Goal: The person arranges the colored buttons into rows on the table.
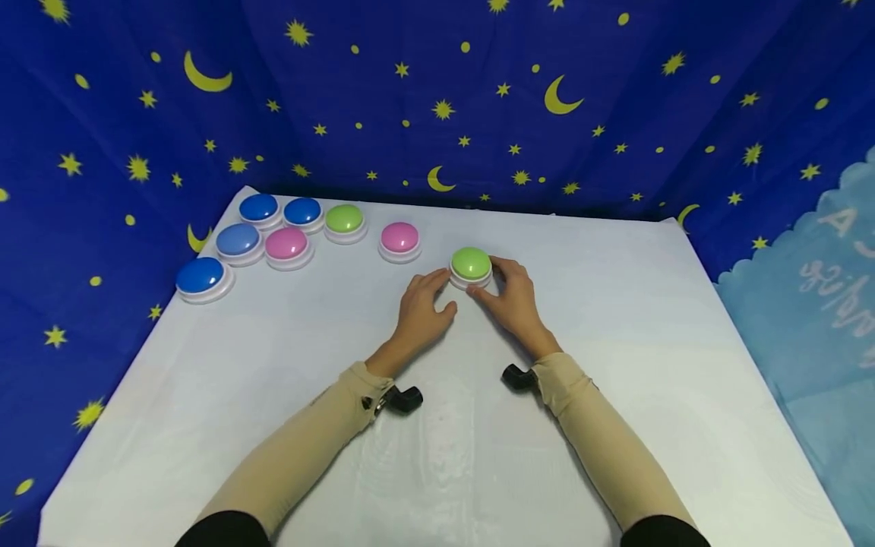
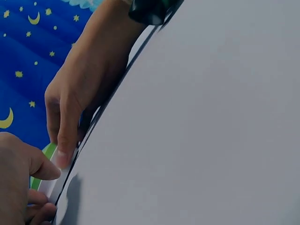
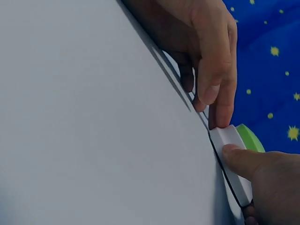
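Observation:
A green dome-topped push button (image 1: 471, 264) with a round white base stands on the white table between the two hands. My right hand (image 1: 514, 304) holds it, thumb at the near edge of the base and fingers round the right side. In the right wrist view the thumb presses on the white base (image 3: 233, 174). My left hand (image 1: 422, 313) is at the button's left side, its fingertips right at the base and its thumb spread away. From the left wrist view, only a sliver of the button's green dome (image 2: 50, 149) shows behind the fingers.
A pink button (image 1: 399, 238) stands just left of the hands. Farther left are another green button (image 1: 344, 219), a second pink one (image 1: 285, 244) and several blue ones (image 1: 200, 275). A blue star-patterned cloth (image 1: 383, 99) hangs behind the white table (image 1: 656, 319).

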Demonstrator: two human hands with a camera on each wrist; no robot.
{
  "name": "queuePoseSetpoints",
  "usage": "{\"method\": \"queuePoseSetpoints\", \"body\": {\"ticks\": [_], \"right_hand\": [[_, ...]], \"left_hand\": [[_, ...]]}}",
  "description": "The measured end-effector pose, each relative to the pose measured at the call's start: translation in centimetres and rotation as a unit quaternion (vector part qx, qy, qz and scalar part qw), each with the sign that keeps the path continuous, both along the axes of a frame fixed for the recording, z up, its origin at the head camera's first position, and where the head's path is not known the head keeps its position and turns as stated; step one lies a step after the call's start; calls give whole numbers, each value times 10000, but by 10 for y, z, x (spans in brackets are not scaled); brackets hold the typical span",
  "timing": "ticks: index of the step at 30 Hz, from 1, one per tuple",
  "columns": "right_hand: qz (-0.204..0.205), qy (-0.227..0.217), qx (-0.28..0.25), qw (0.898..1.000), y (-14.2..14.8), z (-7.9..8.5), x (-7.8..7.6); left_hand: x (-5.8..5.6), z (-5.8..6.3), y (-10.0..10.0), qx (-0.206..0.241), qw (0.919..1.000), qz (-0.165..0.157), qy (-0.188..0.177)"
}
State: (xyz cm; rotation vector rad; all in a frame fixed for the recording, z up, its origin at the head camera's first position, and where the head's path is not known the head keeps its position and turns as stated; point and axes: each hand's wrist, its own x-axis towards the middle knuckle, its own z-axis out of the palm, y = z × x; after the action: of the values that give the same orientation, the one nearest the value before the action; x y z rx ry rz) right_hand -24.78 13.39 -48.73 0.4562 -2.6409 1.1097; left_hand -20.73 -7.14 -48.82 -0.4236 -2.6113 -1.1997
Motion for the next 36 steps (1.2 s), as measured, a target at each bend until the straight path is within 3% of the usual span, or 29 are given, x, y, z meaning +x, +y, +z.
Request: {"method": "queuePoseSetpoints", "body": {"ticks": [6, 12, 28, 32, 36], "right_hand": [[-261, -50, 54, 9996, 9, 2, -18], [-438, -70, 112, 9990, 2, 0, -30], [-491, -181, 94, 9986, 4, 3, -33], [-847, -148, 6, 9963, 3, 3, -24], [-1192, -233, -115, 9925, -5, 2, -3]], "left_hand": [[-26, 1, 18, -38, 9997, 66, -213], [-38, 2, 18, -98, 9989, 209, -403], [-43, 4, 19, -127, 9989, 146, -425], [-39, 3, 17, 255, 9991, 111, -331], [-28, 0, 5, 715, 9973, 23, -176]]}}
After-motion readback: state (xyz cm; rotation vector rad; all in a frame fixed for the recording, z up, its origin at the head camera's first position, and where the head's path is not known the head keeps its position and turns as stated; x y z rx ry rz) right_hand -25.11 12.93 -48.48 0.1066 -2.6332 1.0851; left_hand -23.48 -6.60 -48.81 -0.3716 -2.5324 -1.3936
